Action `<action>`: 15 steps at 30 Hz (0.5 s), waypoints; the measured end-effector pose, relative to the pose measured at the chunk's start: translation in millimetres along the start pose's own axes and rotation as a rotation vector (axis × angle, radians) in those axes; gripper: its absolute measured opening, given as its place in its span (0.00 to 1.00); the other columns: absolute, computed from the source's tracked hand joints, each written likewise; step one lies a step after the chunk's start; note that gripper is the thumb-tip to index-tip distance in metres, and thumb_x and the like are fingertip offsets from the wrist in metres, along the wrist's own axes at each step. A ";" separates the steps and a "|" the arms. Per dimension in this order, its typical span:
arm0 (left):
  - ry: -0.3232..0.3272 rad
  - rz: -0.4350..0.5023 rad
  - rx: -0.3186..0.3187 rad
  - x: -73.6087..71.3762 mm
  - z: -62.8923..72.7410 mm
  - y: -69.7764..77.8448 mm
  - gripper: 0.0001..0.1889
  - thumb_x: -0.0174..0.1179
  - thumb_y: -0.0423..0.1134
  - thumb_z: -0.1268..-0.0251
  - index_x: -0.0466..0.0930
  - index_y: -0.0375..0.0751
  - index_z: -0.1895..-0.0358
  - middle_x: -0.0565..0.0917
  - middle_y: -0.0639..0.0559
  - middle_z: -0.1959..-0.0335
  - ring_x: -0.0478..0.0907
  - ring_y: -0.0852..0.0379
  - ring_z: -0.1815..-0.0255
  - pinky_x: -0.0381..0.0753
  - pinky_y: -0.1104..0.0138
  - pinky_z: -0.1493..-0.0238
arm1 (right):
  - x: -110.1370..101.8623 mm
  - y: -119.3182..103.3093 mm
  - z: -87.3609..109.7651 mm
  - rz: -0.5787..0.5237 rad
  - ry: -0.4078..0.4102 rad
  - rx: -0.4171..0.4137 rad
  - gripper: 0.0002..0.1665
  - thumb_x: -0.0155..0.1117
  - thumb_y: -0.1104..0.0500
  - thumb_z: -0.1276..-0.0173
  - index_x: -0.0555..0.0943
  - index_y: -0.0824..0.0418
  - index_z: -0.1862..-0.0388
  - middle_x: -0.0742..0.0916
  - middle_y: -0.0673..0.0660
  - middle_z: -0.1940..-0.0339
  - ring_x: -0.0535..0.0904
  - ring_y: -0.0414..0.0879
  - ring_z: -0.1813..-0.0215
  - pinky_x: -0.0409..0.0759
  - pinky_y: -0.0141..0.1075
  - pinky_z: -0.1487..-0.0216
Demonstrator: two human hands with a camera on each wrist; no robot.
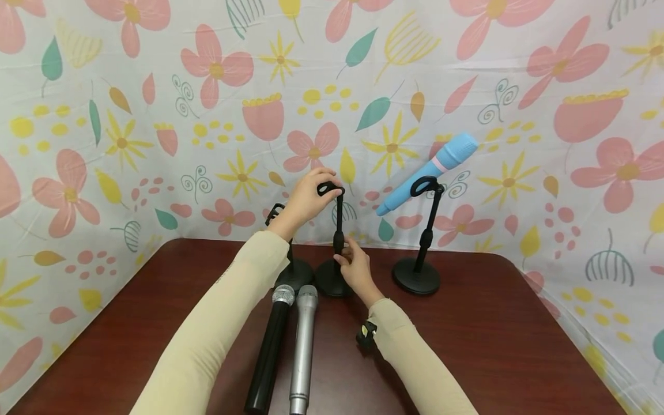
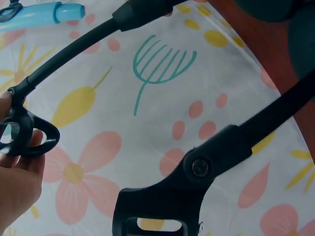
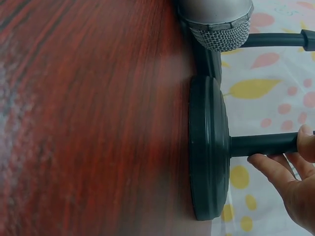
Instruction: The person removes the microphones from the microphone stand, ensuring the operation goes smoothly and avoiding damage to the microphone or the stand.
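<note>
Both hands are on the middle black microphone stand (image 1: pixel 339 219), which stands upright on its round base (image 3: pixel 209 152). My left hand (image 1: pixel 306 199) pinches the looped clip (image 2: pixel 42 135) at its top. Lower down, my right hand (image 1: pixel 357 270) holds the pole (image 3: pixel 266 144) between thumb and fingers, just above the base. A second stand, partly hidden behind the left forearm, shows its clip (image 2: pixel 162 209) in the left wrist view. In front of these lie a black microphone (image 1: pixel 270 351) with a silver mesh head and a silver microphone (image 1: pixel 303 351), side by side.
To the right, a third stand (image 1: pixel 425 239) carries a light blue microphone (image 1: pixel 427 173) tilted up in its clip. All stand on a dark red-brown wooden table (image 1: pixel 493 346). A floral cloth (image 1: pixel 565 190) hangs right behind the table's back edge.
</note>
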State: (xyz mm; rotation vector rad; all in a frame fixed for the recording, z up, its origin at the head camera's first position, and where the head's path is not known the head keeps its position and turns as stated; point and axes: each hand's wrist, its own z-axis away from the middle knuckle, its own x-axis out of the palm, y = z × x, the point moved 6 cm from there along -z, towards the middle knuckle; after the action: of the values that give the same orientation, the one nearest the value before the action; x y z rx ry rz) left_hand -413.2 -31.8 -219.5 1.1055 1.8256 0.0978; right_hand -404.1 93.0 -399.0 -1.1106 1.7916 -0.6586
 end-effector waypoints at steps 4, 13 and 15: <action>-0.007 -0.019 0.002 1.1 -3.4 1.9 0.10 0.60 0.41 0.32 0.83 0.43 0.53 0.73 0.49 0.37 0.68 0.50 0.35 0.68 0.56 0.36 | -1.3 1.9 -2.0 0.006 0.003 0.010 0.23 0.63 0.67 0.33 0.75 0.56 0.40 0.85 0.61 0.60 0.83 0.57 0.54 0.80 0.49 0.50; -0.053 -0.025 0.016 17.1 2.2 -5.0 0.09 0.60 0.38 0.33 0.84 0.40 0.55 0.76 0.45 0.42 0.72 0.47 0.40 0.71 0.57 0.40 | -0.9 0.8 -3.0 0.013 -0.004 -0.016 0.24 0.63 0.67 0.33 0.74 0.58 0.39 0.85 0.62 0.60 0.83 0.58 0.55 0.81 0.49 0.52; -0.050 -0.014 0.002 19.4 4.5 -7.3 0.09 0.60 0.38 0.33 0.84 0.40 0.54 0.75 0.45 0.42 0.72 0.47 0.40 0.71 0.57 0.39 | -0.4 0.4 -2.2 0.012 -0.009 -0.018 0.24 0.63 0.67 0.33 0.73 0.59 0.38 0.85 0.62 0.61 0.83 0.58 0.55 0.81 0.49 0.52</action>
State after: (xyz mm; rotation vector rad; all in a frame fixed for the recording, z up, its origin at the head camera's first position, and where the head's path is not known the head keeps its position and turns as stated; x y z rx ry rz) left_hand -416.9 -23.8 -238.8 1.0876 1.7888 0.0594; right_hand -406.2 93.4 -398.1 -1.1127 1.7984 -0.6301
